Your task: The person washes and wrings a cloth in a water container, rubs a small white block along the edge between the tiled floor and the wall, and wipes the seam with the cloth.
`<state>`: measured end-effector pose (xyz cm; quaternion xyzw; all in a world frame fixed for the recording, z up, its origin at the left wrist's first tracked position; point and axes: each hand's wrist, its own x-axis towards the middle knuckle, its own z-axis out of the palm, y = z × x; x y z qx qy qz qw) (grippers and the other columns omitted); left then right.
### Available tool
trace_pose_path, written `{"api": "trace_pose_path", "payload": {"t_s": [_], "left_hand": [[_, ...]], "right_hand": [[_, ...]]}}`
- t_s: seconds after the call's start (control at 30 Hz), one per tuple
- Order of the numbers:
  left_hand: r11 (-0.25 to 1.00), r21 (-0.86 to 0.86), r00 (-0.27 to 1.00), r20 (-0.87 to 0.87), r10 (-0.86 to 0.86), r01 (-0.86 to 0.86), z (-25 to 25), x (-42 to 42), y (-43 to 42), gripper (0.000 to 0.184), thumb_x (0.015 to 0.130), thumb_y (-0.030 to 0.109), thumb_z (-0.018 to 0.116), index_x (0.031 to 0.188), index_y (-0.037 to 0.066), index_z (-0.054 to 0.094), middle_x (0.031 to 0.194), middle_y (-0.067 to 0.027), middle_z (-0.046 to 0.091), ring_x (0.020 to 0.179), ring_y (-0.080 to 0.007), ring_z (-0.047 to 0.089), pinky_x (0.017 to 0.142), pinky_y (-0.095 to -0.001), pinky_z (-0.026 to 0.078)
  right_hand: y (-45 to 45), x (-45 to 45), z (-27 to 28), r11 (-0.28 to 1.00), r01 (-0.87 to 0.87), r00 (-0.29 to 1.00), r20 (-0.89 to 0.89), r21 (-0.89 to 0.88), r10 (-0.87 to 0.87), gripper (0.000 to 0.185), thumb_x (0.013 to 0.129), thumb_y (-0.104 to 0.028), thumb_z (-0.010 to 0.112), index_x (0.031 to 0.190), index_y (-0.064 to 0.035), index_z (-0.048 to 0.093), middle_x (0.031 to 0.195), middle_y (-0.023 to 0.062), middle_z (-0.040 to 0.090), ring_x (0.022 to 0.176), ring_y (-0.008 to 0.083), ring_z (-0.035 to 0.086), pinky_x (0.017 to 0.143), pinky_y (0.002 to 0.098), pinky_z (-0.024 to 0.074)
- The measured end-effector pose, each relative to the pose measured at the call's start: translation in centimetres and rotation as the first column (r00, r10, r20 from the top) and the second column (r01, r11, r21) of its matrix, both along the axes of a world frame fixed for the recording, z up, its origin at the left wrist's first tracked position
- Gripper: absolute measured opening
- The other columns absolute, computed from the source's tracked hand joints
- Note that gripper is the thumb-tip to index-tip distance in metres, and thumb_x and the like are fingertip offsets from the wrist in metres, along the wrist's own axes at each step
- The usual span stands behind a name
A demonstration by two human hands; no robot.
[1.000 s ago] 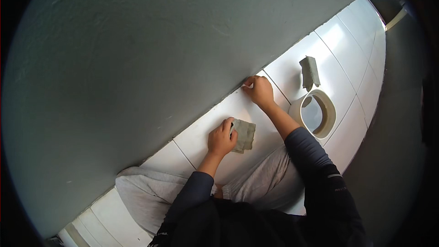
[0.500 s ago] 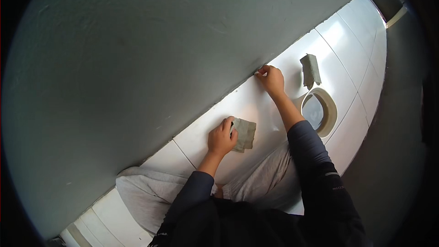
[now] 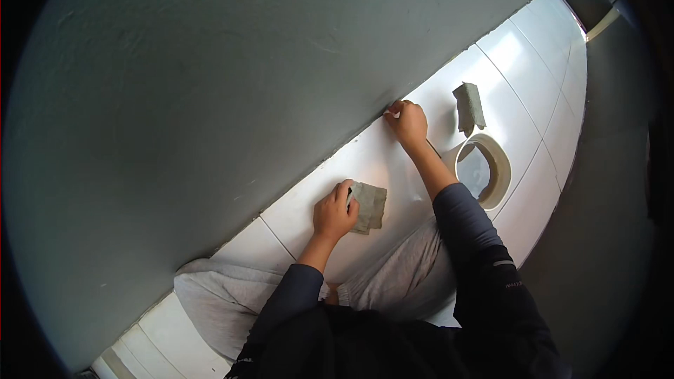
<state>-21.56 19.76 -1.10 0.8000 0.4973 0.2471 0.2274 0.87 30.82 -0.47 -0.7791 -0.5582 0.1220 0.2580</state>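
Note:
My left hand [image 3: 335, 212] rests low over the tiles with its fingers curled round a small black object [image 3: 349, 195], mostly hidden by the fingers. Under and beside those fingers lies a flat, folded grey-green piece [image 3: 371, 207], cloth or abrasive sheet; I cannot tell which. Farther forward, my right hand [image 3: 410, 125] is closed in a pinch on a small white piece [image 3: 393, 114], held right at the seam where the grey wall [image 3: 210, 112] meets the floor. What that white piece is does not show.
Right of my right forearm stands a round cream container [image 3: 503, 175] with what looks like water inside. Beside it, a bent grey-green piece [image 3: 469, 107] stands on the white tiled floor [image 3: 523, 109]. My crossed legs in grey trousers [image 3: 217, 291] lie close to the wall.
The whole view has shifted slightly, so everything appears a little farther left. Both hands keep their grips and nearly the same places on the floor.

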Motion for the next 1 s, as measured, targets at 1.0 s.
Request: {"api": "trace_pose_path", "payload": {"t_s": [1.0], "left_hand": [[0.999, -0.033, 1.000, 0.018, 0.006, -0.006, -0.1, -0.1, -0.1, 0.035, 0.076, 0.015, 0.053, 0.111, 0.008, 0.050, 0.092, -0.0119, 0.062, 0.073, -0.0319, 0.061, 0.064, -0.0410, 0.050]], "right_hand": [[-1.6, -2.9, 0.2, 0.983, -0.179, 0.979, -0.110, -0.039, 0.174, 0.015, 0.068, -0.017, 0.068, 0.077, -0.0058, 0.066, 0.080, 0.0102, 0.065, 0.081, 0.0279, 0.059, 0.073, 0.0377, 0.0484]]}}
